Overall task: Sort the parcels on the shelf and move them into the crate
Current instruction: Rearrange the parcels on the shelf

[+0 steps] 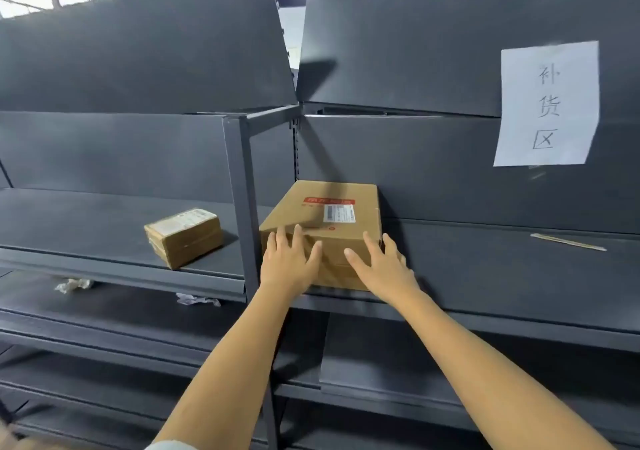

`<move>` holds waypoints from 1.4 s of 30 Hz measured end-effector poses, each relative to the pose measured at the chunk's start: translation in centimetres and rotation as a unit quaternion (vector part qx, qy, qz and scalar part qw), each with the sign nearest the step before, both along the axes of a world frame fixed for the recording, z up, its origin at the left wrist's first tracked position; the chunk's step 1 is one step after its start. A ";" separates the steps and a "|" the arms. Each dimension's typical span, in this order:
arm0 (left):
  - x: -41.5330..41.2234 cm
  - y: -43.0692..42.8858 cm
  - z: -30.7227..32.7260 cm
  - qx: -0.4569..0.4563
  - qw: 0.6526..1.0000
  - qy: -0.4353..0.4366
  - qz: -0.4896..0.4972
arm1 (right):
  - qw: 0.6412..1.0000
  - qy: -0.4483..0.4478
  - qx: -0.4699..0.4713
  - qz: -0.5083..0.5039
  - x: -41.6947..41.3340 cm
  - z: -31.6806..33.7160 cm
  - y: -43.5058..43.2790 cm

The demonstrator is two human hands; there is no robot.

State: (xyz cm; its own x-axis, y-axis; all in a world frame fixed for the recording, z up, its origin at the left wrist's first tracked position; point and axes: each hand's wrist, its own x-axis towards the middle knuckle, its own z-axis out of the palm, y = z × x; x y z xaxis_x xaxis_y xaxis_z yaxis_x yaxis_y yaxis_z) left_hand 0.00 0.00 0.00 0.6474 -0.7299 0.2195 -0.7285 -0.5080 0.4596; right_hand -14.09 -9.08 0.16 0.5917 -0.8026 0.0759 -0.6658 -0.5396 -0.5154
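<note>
Two parcels: a large cardboard box (325,214) at the near edge of the right-hand shelf (485,269); a small taped parcel (183,236) well apart on the left.
Left hand (289,266): fingers straight and spread, laid on the box's near-left top edge, clasping nothing.
Right hand (382,268): likewise splayed, on the near-right corner.
Key relation: box lies just beyond both sets of fingers, long axis running near to far; neither hand is nearer.
Crate: not in view.

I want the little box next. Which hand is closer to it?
Left. The left hand rests on the big box, right of the little box; the right hand is farther right.
</note>
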 end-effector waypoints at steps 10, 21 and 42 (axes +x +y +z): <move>3.6 -3.4 2.0 0.011 0.993 0.103 0.060 | 0.983 -0.141 0.105 -0.052 4.3 0.0 -2.7; 4.8 -6.3 4.9 0.104 0.959 0.215 0.151 | 0.832 -0.329 0.427 -0.132 3.4 -1.0 -5.5; -2.1 -6.5 -0.4 0.057 0.785 0.611 -0.089 | 0.741 -0.414 0.468 -0.247 -16.9 -3.5 -3.0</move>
